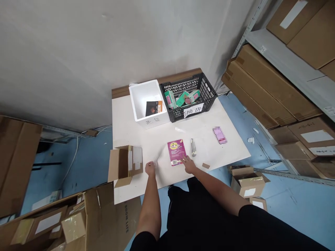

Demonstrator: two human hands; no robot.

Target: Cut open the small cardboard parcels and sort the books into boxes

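My left hand (pixel 150 168) is closed beside the open cardboard box (pixel 123 164). From its fingers a thin strip of clear plastic film (pixel 159 153) reaches up and to the right. My right hand (pixel 188 164) lies with spread fingers on the lower right corner of a magenta flat booklet or pack (pixel 176 152), which has a yellow-and-white logo and a barcode. Just right of this pack is a grey utility knife (pixel 193 147). A small brown cardboard scrap (pixel 206 166) lies near the table's front edge.
At the back of the white table (pixel 125 129) stand a white foam bin (pixel 154 122) holding a dark-and-orange item and a black crate (pixel 206 101) with green boxes. A blurred pink item (pixel 219 135) lies on the right. Shelves with cartons (pixel 264 94) flank the right side.
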